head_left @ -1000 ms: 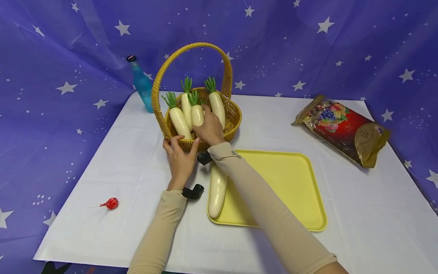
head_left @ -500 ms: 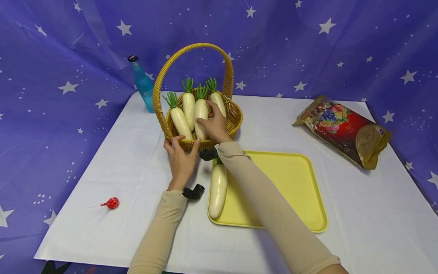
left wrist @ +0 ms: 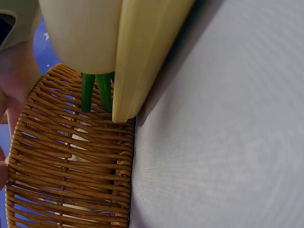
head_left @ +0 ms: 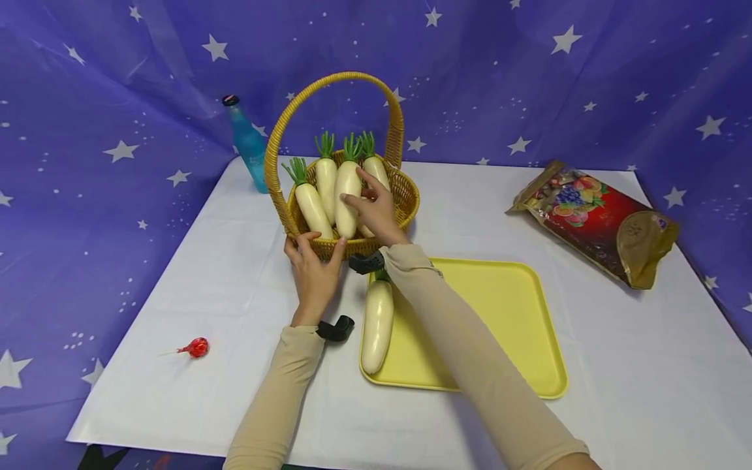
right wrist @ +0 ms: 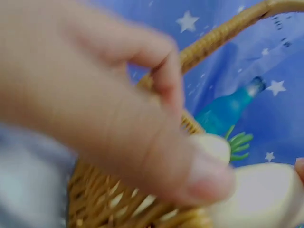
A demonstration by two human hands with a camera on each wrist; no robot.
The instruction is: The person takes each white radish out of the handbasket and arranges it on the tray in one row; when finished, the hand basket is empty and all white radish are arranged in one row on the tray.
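My right hand (head_left: 378, 209) grips a white radish (head_left: 346, 212) with green stalks, thumb on its near side and fingers on its right. The radish stands tilted among several other white radishes (head_left: 313, 209) in a wicker basket (head_left: 409, 202) with a tall arched handle. In the right wrist view my thumb (right wrist: 204, 178) presses against the pale held radish (right wrist: 256, 194). My left hand (head_left: 314, 277) holds the front rim of the basket, fingers near the handle's base and thumb further right. Woven basket wall (left wrist: 71, 161) fills much of the left wrist view.
A yellow tray (head_left: 493, 313) lies in front of the basket with one white radish (head_left: 378, 326) along its left side. A blue bottle (head_left: 249, 147) stands behind at left. A red lollipop (head_left: 198, 347) lies at front left, a red-brown snack bag (head_left: 593, 222) at right.
My right hand has drawn the gripped radish up and rightward inside the basket, so more of its body shows. The left hand has stayed on the rim.
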